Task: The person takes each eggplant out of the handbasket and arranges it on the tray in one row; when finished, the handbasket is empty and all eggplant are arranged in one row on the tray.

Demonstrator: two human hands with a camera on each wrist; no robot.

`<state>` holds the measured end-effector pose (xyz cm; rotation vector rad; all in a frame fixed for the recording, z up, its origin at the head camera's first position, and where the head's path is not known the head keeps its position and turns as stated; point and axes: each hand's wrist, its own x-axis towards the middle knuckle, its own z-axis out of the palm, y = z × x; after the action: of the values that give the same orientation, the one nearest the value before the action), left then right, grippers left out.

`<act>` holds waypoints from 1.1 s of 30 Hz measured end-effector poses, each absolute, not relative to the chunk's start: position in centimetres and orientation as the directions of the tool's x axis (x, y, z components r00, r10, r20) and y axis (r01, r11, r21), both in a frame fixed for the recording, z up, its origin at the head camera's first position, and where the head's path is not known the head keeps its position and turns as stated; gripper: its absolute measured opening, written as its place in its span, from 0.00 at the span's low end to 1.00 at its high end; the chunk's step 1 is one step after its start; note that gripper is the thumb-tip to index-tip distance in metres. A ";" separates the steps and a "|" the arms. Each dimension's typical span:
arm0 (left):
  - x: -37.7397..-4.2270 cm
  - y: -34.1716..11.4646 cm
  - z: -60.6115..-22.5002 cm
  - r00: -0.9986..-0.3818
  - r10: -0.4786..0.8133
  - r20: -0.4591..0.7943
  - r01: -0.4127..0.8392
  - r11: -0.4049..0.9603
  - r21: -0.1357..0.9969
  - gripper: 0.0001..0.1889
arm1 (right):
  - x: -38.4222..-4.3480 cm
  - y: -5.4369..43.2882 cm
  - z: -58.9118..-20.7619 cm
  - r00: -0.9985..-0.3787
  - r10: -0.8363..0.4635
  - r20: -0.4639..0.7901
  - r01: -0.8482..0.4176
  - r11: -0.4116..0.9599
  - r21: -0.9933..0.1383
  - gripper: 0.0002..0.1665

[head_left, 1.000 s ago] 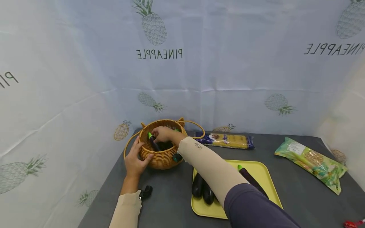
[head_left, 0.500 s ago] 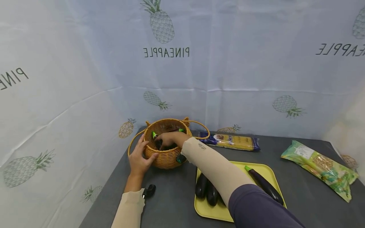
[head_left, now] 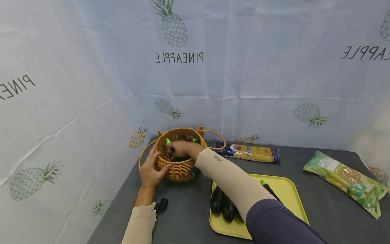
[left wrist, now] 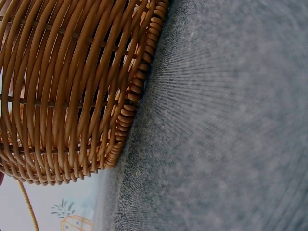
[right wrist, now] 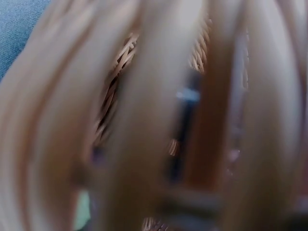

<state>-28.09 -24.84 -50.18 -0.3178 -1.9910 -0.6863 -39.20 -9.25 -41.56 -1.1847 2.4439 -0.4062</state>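
Observation:
A round brown wicker basket [head_left: 178,172] stands at the back left of the table. My left hand [head_left: 151,171] rests against its left side, fingers along the rim and thumb spread over the front wall. My right hand [head_left: 181,149] reaches down inside, fingers curled about an eggplant whose green stem end [head_left: 168,141] shows beside them; most of its dark body is hidden. Another green stem [head_left: 195,140] shows at the basket's right inner side. In the left wrist view the woven wall [left wrist: 62,91] fills the left part. Basket weave blurs the right wrist view.
On a yellow tray [head_left: 284,184] at the right lie several eggplants [head_left: 228,208], partly under my right forearm. Behind it lies a blue-and-yellow packet [head_left: 250,152], and a green bag [head_left: 347,181] lies farther right. A cloth printed with pineapples hangs behind the dark table [head_left: 182,213].
The head view has turned slightly left, so the scene sits farther right. My right hand has lowered the eggplant deeper into the basket. My left hand stays against the basket's side.

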 end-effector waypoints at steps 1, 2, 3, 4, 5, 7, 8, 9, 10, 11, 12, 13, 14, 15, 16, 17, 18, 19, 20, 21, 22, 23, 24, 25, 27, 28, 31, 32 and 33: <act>-28.1 -24.8 -50.2 -0.499 -0.060 0.865 0.485 0.808 0.335 0.40 | -39.2 -9.3 -41.6 -0.579 -0.787 -0.215 -0.669 0.608 -0.427 0.12; -28.1 -24.8 -50.2 -0.500 -0.059 0.864 0.485 0.807 0.336 0.40 | -39.2 -9.2 -41.6 -0.591 -0.779 -0.211 -0.657 0.616 -0.435 0.13; -28.1 -24.8 -50.2 -0.501 -0.059 0.863 0.485 0.807 0.337 0.39 | -39.3 -9.2 -41.6 -0.605 -0.770 -0.204 -0.643 0.623 -0.445 0.14; -28.1 -24.7 -50.2 -0.500 -0.060 0.864 0.487 0.806 0.337 0.39 | -39.3 -9.2 -41.6 -0.615 -0.764 -0.194 -0.632 0.626 -0.457 0.16; -28.1 -24.7 -50.2 -0.500 -0.060 0.864 0.487 0.805 0.338 0.40 | -39.3 -9.1 -41.6 -0.627 -0.757 -0.184 -0.622 0.628 -0.468 0.18; -28.1 -24.6 -50.2 -0.498 -0.061 0.865 0.489 0.804 0.338 0.40 | -39.4 -9.0 -41.6 -0.652 -0.740 -0.167 -0.590 0.633 -0.501 0.23; -28.1 -24.5 -50.2 -0.496 -0.062 0.866 0.491 0.802 0.339 0.39 | -39.4 -8.9 -41.5 -0.663 -0.731 -0.159 -0.573 0.633 -0.521 0.25; -28.1 -24.5 -50.2 -0.494 -0.063 0.867 0.492 0.802 0.338 0.39 | -39.5 -8.8 -41.5 -0.674 -0.723 -0.151 -0.556 0.632 -0.540 0.28; -28.1 -24.5 -50.2 -0.493 -0.064 0.867 0.492 0.802 0.339 0.39 | -39.5 -8.7 -41.4 -0.681 -0.717 -0.149 -0.539 0.628 -0.561 0.29; -28.1 -24.5 -50.2 -0.494 -0.064 0.867 0.492 0.802 0.340 0.39 | -39.4 -8.6 -41.3 -0.686 -0.713 -0.147 -0.524 0.624 -0.580 0.31; -28.1 -24.4 -50.2 -0.493 -0.064 0.868 0.493 0.801 0.340 0.39 | -39.4 -8.5 -41.2 -0.690 -0.710 -0.142 -0.512 0.616 -0.599 0.32; -28.1 -24.4 -50.2 -0.493 -0.065 0.868 0.493 0.801 0.340 0.39 | -39.4 -8.4 -41.0 -0.691 -0.710 -0.136 -0.499 0.605 -0.620 0.33; -28.1 -24.4 -50.2 -0.491 -0.065 0.869 0.491 0.803 0.337 0.38 | -39.4 -8.3 -40.8 -0.693 -0.709 -0.128 -0.485 0.590 -0.645 0.35; -28.1 -24.5 -50.2 -0.490 -0.065 0.869 0.487 0.807 0.335 0.39 | -39.4 -8.2 -40.7 -0.695 -0.709 -0.120 -0.468 0.573 -0.672 0.36; -28.1 -24.5 -50.2 -0.489 -0.066 0.870 0.486 0.808 0.334 0.39 | -39.3 -8.0 -40.5 -0.699 -0.706 -0.108 -0.452 0.554 -0.699 0.37; -28.1 -24.5 -50.2 -0.489 -0.065 0.870 0.484 0.810 0.332 0.39 | -39.3 -7.9 -40.3 -0.704 -0.703 -0.098 -0.432 0.534 -0.727 0.38; -28.1 -24.6 -50.2 -0.488 -0.065 0.871 0.482 0.811 0.331 0.39 | -39.2 -7.7 -40.0 -0.711 -0.698 -0.088 -0.406 0.509 -0.759 0.40; -28.1 -24.6 -50.2 -0.488 -0.065 0.870 0.479 0.814 0.330 0.40 | -39.2 -7.5 -39.7 -0.720 -0.690 -0.080 -0.378 0.485 -0.789 0.41; -28.1 -24.6 -50.2 -0.488 -0.065 0.870 0.479 0.814 0.329 0.40 | -39.1 -7.2 -39.5 -0.729 -0.681 -0.074 -0.350 0.462 -0.815 0.42; -28.1 -24.6 -50.2 -0.490 -0.065 0.869 0.479 0.813 0.331 0.40 | -39.1 -6.9 -39.3 -0.738 -0.672 -0.069 -0.325 0.443 -0.836 0.42; -28.1 -24.6 -50.2 -0.490 -0.065 0.870 0.481 0.812 0.331 0.40 | -39.0 -6.7 -39.0 -0.746 -0.663 -0.063 -0.305 0.425 -0.852 0.43; -28.2 -24.6 -50.2 -0.492 -0.064 0.868 0.480 0.812 0.332 0.40 | -39.0 -6.4 -38.7 -0.754 -0.654 -0.058 -0.286 0.406 -0.868 0.44; -28.2 -24.6 -50.2 -0.493 -0.064 0.868 0.478 0.813 0.331 0.40 | -38.9 -6.1 -38.4 -0.760 -0.648 -0.049 -0.272 0.386 -0.882 0.45; -28.2 -24.6 -50.2 -0.492 -0.063 0.868 0.478 0.814 0.330 0.40 | -38.8 -5.8 -38.2 -0.765 -0.643 -0.041 -0.261 0.368 -0.892 0.46; -28.2 -24.7 -50.2 -0.492 -0.062 0.868 0.478 0.814 0.330 0.41 | -38.7 -5.2 -37.8 -0.772 -0.635 -0.028 -0.237 0.328 -0.914 0.47; -28.2 -24.7 -50.2 -0.492 -0.062 0.868 0.479 0.813 0.330 0.41 | -38.6 -4.9 -37.5 -0.775 -0.632 -0.020 -0.227 0.307 -0.924 0.47; -28.1 -24.7 -50.2 -0.491 -0.064 0.869 0.483 0.810 0.332 0.41 | -38.3 -3.8 -36.8 -0.786 -0.618 0.009 -0.204 0.246 -0.947 0.47; -28.1 -24.7 -50.3 -0.491 -0.065 0.869 0.484 0.809 0.334 0.41 | -38.3 -3.4 -36.6 -0.793 -0.608 0.019 -0.200 0.231 -0.952 0.46; -28.1 -24.7 -50.3 -0.491 -0.067 0.868 0.484 0.808 0.336 0.41 | -38.2 -2.9 -36.2 -0.796 -0.604 0.032 -0.201 0.216 -0.955 0.46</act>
<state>-28.07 -24.67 -50.28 -0.3111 -1.9840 -0.6870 -38.18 -2.88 -36.18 -0.7505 2.1484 -1.6052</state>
